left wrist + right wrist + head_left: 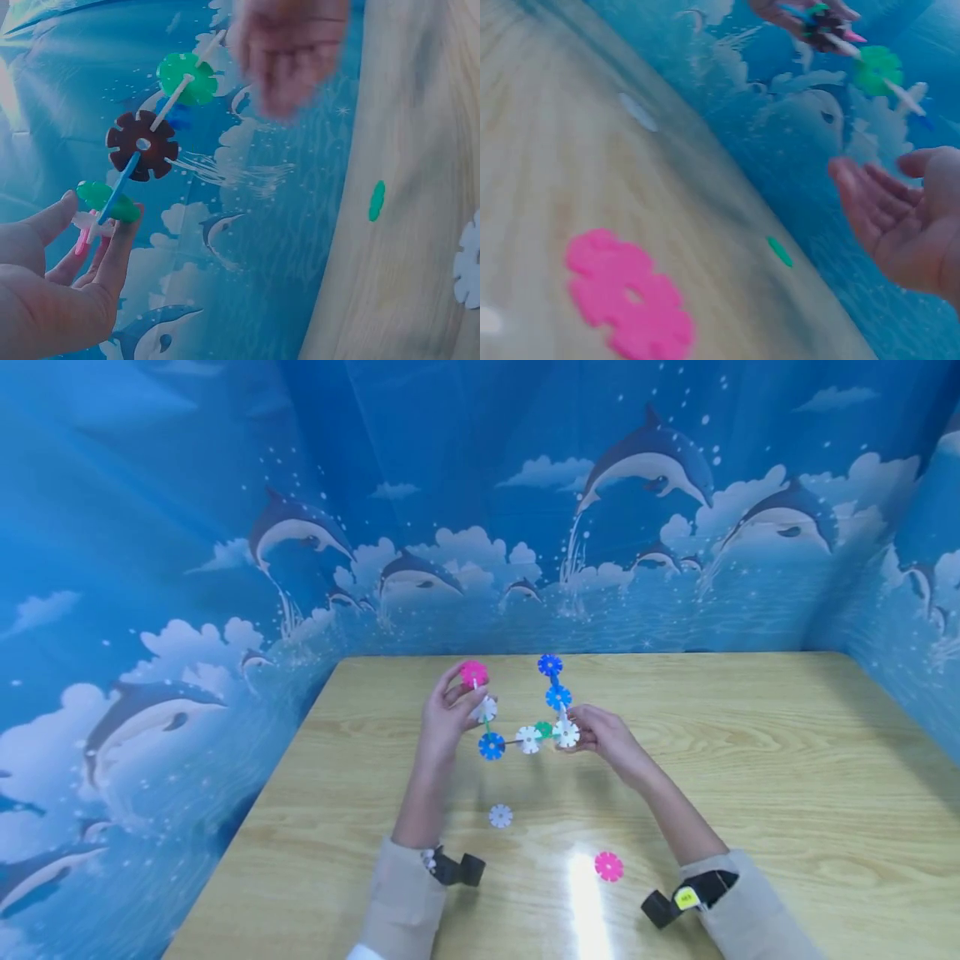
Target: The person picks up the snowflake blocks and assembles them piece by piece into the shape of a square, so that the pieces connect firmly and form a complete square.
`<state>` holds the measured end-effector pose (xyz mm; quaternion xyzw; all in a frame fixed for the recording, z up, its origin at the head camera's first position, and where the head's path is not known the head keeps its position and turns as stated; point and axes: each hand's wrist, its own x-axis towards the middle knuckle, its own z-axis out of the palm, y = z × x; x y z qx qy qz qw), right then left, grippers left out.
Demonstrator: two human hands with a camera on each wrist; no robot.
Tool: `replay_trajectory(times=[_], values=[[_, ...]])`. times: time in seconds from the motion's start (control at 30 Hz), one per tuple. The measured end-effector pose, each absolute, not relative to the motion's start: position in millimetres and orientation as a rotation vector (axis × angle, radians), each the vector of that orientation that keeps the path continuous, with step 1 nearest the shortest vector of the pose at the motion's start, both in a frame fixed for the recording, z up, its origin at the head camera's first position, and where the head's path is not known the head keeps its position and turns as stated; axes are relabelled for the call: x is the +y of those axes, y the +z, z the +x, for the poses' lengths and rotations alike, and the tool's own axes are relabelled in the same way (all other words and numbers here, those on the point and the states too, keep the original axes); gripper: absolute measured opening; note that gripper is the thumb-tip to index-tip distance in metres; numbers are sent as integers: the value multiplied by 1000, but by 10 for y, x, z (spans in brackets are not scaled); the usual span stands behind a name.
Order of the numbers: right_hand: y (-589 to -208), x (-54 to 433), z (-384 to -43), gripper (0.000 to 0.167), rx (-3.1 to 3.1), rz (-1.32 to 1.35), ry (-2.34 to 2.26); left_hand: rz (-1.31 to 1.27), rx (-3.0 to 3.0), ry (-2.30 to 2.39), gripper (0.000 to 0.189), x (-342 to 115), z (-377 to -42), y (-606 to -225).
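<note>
In the head view my left hand pinches one end of a chain of slotted snowflake discs, near a pink disc and a white one. The joined discs, blue, white and other colours, stand off the table in a U shape. My right hand is beside the far arm of the U, near a white disc. In the right wrist view this hand has its fingers loosely extended below the chain, gripping nothing. The left wrist view shows a brown disc and a green disc along the chain.
On the wooden table lie a loose white disc, a pink disc nearer me, and a green disc behind the chain. A blue dolphin-print curtain hangs along the table's back and left sides.
</note>
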<state>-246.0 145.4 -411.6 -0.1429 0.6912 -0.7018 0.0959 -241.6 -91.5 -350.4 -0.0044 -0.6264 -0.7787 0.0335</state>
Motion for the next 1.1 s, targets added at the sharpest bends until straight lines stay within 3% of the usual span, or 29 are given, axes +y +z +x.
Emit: replay_trajectory(times=[0.17,0.43,1.1], values=[[-4309,1165,-2334,25,2340,-678,-1626,4,-1852,-2433,55,-926,-2400,-3469],[-4497,830,-2110,39,2591,-909,-1149,-58,-1831,-2461,53,-865,-2399,-3483],[-4587,789,-2101,26,2670,-889,-1150,-75,-1852,-2467,52,-807,-2376,-3522]])
